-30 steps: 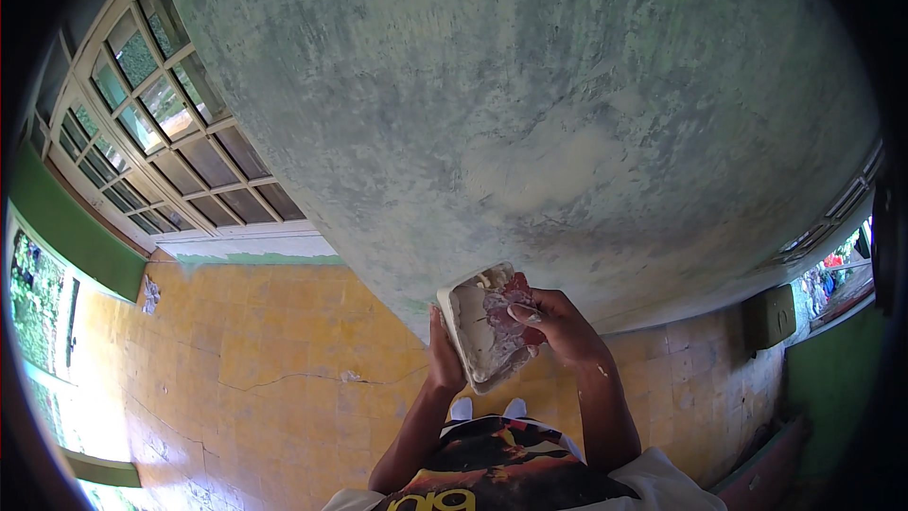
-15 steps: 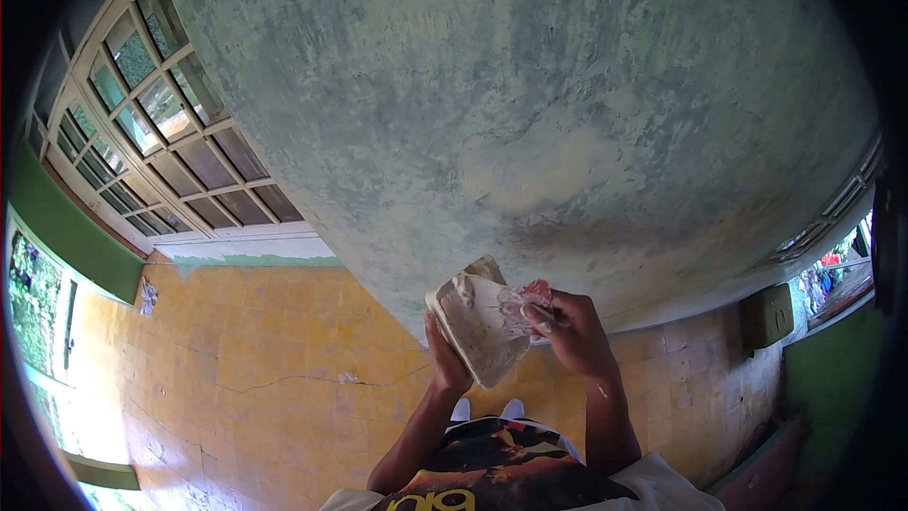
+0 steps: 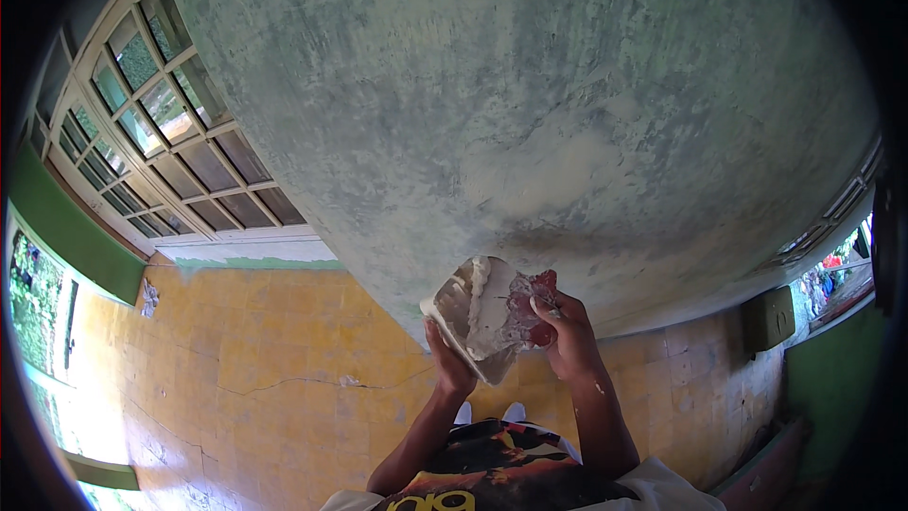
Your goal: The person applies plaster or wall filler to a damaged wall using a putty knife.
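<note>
My left hand (image 3: 450, 363) grips a shallow whitish tray (image 3: 441, 308) by its near left side, thumb along the edge. White putty coats the inside of the tray. My right hand (image 3: 573, 341) is closed around the red, putty-smeared grip of a wide putty scraper (image 3: 494, 310). The scraper's pale blade lies over the tray, with a thick ridge of putty along its far left edge. Just beyond my hands rises a patchy grey-green wall (image 3: 378, 95) with a lighter smoothed patch (image 3: 547, 170).
White-framed glass-paned doors (image 3: 194, 156) stand at the left. Underfoot is a yellow tiled floor (image 3: 284, 331) with a crack, and a crumpled scrap (image 3: 149, 298) lies at far left. A dark green box-like object (image 3: 767, 318) sits by the wall at the right.
The scraper has shifted left and turned over the tray, so its blade shows more broadly with a ridge of putty on its edge. My right hand turned with it; the left stays nearly put.
</note>
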The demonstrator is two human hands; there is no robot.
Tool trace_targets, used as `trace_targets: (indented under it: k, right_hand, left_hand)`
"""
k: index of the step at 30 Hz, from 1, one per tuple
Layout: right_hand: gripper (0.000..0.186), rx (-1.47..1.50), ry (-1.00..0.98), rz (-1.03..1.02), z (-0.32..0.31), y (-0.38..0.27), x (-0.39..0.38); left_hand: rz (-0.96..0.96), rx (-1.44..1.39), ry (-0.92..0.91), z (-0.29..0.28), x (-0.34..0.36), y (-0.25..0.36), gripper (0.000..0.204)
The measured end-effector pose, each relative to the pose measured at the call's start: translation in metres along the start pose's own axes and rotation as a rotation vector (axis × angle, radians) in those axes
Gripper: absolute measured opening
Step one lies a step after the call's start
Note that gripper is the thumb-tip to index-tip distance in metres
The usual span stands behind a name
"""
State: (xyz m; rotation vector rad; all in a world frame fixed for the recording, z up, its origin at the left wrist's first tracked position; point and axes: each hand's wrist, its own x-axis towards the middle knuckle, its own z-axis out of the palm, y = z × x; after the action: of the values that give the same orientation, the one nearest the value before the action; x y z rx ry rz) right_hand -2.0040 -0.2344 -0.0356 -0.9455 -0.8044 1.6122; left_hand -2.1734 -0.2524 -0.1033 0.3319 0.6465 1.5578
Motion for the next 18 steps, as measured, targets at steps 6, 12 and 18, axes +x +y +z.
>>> trace_targets:
  k: [6,12,18]
  right_hand:
    - [0.024,0.139,-0.032,-0.002,-0.002,-0.016,-0.004]
    - [0.023,-0.061,0.036,-0.365,0.007,-0.057,-0.024]
    - [0.037,-0.976,0.320,-1.373,0.035,-0.084,-0.009]
  left_hand:
    - [0.016,-0.003,0.030,0.002,0.002,0.002,0.077]
    - [-0.002,-0.019,0.010,0.011,0.000,0.005,0.075]
    - [-0.002,-0.034,-0.008,0.005,0.001,0.004,0.074]
